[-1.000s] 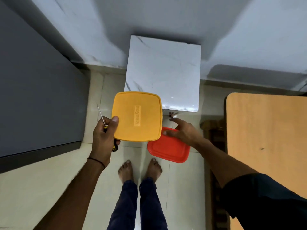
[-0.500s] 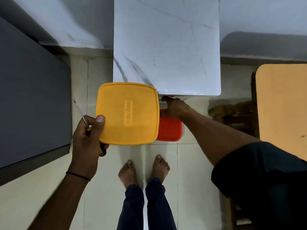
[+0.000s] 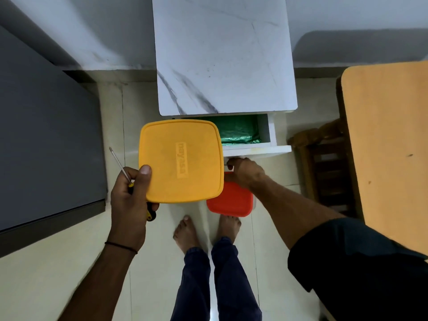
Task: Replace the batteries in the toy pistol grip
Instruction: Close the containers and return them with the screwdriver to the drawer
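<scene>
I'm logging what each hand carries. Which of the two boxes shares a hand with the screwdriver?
The yellow box, gripped in the left hand together with the screwdriver. The red box is under the right hand, by the drawer.

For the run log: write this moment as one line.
left hand: holds yellow-lidded box, screwdriver | right hand: holds red-lidded box, touches drawer | drawer: open, green bag inside

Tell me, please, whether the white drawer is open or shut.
Open: the drawer is pulled out from under the marble top, showing green plastic inside.
</scene>
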